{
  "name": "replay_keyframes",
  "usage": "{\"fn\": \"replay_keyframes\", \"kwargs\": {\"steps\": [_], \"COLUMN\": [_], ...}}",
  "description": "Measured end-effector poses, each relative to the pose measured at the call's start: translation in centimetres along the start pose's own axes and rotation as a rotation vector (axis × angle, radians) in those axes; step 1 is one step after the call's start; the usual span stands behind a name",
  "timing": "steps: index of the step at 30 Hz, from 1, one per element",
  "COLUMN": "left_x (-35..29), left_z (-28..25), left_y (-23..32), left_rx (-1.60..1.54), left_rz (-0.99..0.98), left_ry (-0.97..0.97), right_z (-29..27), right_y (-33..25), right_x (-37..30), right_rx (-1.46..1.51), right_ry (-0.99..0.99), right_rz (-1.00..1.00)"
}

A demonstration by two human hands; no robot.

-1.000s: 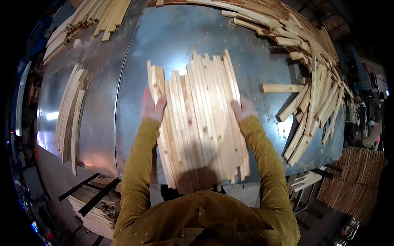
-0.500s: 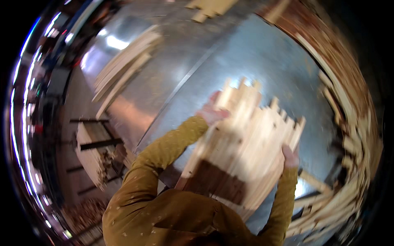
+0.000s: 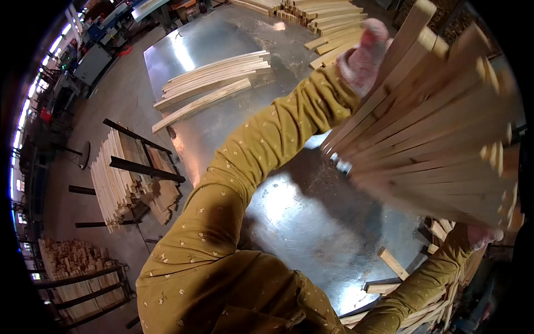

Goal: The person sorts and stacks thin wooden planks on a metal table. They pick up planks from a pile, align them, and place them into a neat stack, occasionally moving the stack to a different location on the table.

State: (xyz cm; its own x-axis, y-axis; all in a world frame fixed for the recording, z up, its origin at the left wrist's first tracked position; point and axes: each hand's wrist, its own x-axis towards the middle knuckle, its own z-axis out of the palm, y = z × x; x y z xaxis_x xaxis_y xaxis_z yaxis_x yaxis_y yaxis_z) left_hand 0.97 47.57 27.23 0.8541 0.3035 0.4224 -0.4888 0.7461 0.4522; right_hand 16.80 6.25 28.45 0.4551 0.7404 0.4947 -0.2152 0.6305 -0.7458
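A wide row of wooden strips [image 3: 428, 128] is raised and tilted at the right, above the metal table [image 3: 300, 222]. My left hand [image 3: 364, 58], in a pale reddish glove, grips the row's far left edge, thumb up and the other fingers mostly hidden. At the opposite edge, low on the right, my right hand [image 3: 483, 236] holds the strips from the side, its fingers partly covered by them. The strips' ends are uneven, and their outer part is slightly blurred.
Several strips [image 3: 214, 78] lie on the table's far left, with stacked strips [image 3: 334, 22] at its far edge. Loose pieces [image 3: 394, 264] lie near my right forearm. Left of the table stand a black-armed rack of wood [image 3: 114, 178] and another loaded rack [image 3: 78, 273].
The row of strips has moved from in front of me to the right and up, tilting off the table. Both hands moved with it, still gripping its edges.
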Motion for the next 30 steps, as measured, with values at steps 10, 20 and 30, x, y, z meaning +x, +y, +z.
{"fn": "replay_keyframes", "kwargs": {"steps": [10, 20, 30], "left_x": [-23.6, -31.4, -39.7], "left_z": [-16.5, -15.8, -15.2], "left_y": [-14.2, -11.5, -8.8], "left_rx": [1.252, 1.843, 1.503], "left_rz": [-0.685, -0.598, -0.425], "left_ry": [0.495, 0.431, 0.678], "right_z": [-4.6, 0.4, 7.0], "right_y": [26.5, 29.7, 31.4], "right_x": [-17.8, -25.2, -25.1], "right_rx": [-0.910, -0.916, -1.550], "right_ry": [0.789, 0.731, 0.624], "right_rz": [0.723, 0.417, 0.665]}}
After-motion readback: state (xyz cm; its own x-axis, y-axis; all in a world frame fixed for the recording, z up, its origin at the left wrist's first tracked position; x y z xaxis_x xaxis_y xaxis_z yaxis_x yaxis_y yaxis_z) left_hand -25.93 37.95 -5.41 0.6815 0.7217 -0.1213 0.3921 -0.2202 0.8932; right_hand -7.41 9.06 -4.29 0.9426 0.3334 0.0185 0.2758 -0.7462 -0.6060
